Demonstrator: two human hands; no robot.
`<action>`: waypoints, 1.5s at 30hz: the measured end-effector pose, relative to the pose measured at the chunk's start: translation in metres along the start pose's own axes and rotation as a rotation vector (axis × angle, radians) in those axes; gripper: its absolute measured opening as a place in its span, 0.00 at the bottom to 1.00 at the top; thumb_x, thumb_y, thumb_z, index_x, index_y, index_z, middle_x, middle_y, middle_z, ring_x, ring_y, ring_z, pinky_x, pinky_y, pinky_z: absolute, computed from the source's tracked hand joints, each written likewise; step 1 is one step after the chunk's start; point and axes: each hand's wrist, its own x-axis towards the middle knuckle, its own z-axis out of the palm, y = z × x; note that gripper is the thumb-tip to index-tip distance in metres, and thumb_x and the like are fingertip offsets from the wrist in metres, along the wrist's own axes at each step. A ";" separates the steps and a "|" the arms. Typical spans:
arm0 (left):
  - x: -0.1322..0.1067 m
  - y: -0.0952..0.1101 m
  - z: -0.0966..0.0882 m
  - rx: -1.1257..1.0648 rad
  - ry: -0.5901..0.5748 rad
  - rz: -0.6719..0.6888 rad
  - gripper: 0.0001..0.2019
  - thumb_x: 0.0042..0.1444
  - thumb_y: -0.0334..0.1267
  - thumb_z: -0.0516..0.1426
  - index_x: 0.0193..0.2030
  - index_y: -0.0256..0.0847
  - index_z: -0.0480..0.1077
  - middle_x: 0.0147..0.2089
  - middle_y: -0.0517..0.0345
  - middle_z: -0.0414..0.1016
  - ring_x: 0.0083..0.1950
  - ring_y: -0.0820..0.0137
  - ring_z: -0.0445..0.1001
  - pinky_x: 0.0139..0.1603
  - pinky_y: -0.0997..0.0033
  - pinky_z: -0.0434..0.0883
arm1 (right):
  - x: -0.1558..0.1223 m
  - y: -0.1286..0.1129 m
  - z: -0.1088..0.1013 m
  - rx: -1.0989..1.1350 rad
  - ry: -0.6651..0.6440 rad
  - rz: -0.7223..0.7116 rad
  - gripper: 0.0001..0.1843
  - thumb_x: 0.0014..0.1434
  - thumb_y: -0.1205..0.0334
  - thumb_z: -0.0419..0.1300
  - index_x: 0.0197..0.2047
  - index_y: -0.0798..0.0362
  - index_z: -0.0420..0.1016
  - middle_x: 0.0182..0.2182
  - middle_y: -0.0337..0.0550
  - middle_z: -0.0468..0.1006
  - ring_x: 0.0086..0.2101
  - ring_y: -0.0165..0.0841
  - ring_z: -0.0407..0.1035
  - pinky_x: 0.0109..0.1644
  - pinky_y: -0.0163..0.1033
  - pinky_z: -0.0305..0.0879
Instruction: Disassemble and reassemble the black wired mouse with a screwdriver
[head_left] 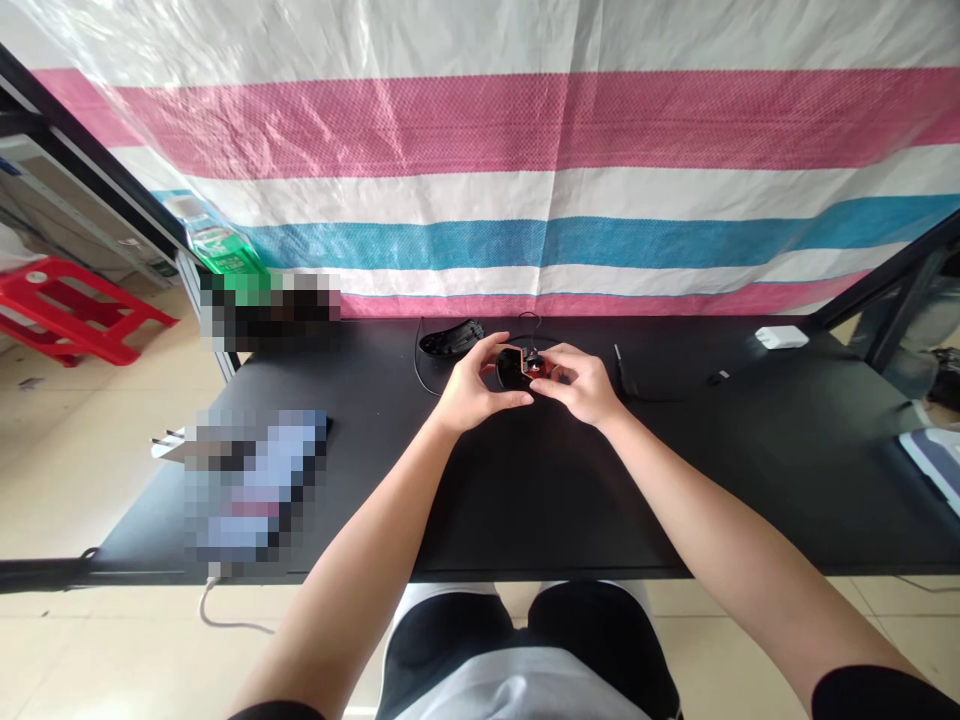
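Black and red, a small gadget point(513, 374) sits between my two hands, toward the far middle of the black table point(540, 500). My right hand point(583, 383) pinches its red side between thumb and fingers; my left hand point(471, 388) curls around its left side, though I cannot tell whether it grips. Just left of them lies a hollow black shell point(451, 339); far right, a white plug point(781, 337).
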 end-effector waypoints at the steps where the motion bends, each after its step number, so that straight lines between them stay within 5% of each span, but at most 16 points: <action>1: 0.000 0.000 0.001 -0.018 -0.003 0.004 0.44 0.36 0.43 0.73 0.62 0.40 0.63 0.55 0.43 0.76 0.57 0.55 0.75 0.60 0.55 0.68 | 0.000 0.000 0.001 -0.025 0.006 -0.015 0.19 0.49 0.50 0.71 0.43 0.50 0.82 0.37 0.45 0.78 0.34 0.36 0.71 0.34 0.41 0.68; 22: 0.001 -0.004 0.008 -0.143 0.072 -0.044 0.40 0.32 0.45 0.74 0.54 0.39 0.67 0.54 0.43 0.76 0.56 0.55 0.75 0.59 0.53 0.70 | -0.002 0.000 0.003 -0.117 -0.092 -0.125 0.19 0.60 0.48 0.62 0.46 0.52 0.80 0.40 0.48 0.75 0.35 0.34 0.70 0.34 0.41 0.69; 37: 0.000 0.000 0.009 -0.150 0.088 -0.073 0.39 0.33 0.45 0.74 0.53 0.41 0.68 0.54 0.44 0.76 0.56 0.56 0.75 0.58 0.56 0.70 | -0.001 0.001 0.003 0.088 -0.025 0.017 0.24 0.51 0.44 0.68 0.45 0.52 0.78 0.39 0.47 0.76 0.36 0.36 0.72 0.33 0.40 0.69; 45: 0.000 -0.002 0.011 -0.123 0.058 -0.017 0.38 0.34 0.46 0.74 0.54 0.40 0.68 0.55 0.43 0.75 0.55 0.56 0.76 0.58 0.56 0.71 | 0.000 0.005 0.001 0.044 -0.077 0.040 0.18 0.48 0.52 0.71 0.41 0.51 0.83 0.40 0.47 0.78 0.36 0.37 0.73 0.33 0.41 0.68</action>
